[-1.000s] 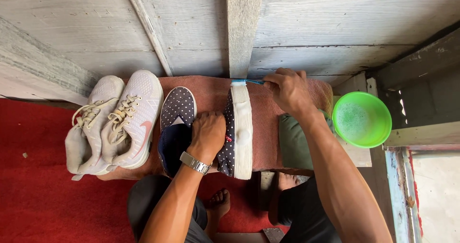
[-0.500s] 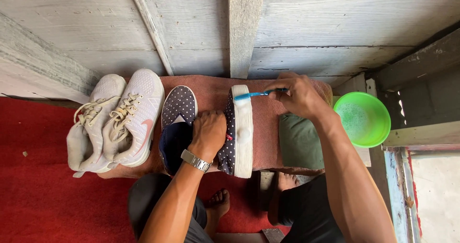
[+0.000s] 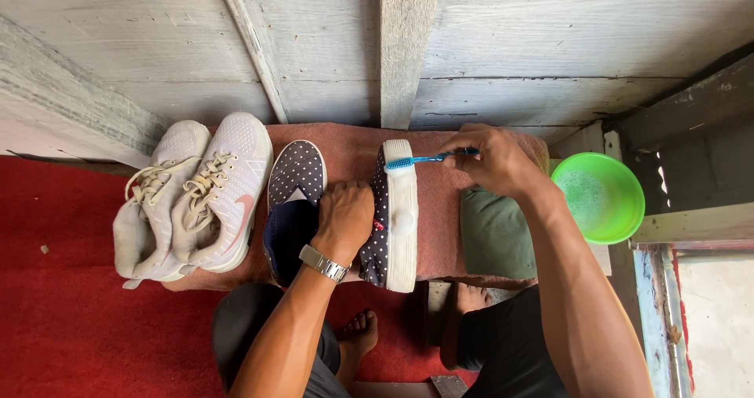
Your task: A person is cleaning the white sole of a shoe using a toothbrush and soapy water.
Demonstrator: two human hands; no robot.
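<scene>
The left hand (image 3: 343, 219) presses a dotted navy slip-on shoe (image 3: 390, 213) on its side, while the right hand (image 3: 491, 159) holds a blue toothbrush (image 3: 420, 160) against its white sole, near a green basin (image 3: 603, 197).

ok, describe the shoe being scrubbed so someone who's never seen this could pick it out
On the reddish mat below the grey plank wall, four shoes lie in a row. Take the rightmost, a navy polka-dot slip-on gripped by the left hand, with the blue toothbrush in the right hand at its toe. Unlike its flat-lying twin and the white sneakers, it is tipped on its side, white sole showing.
</scene>
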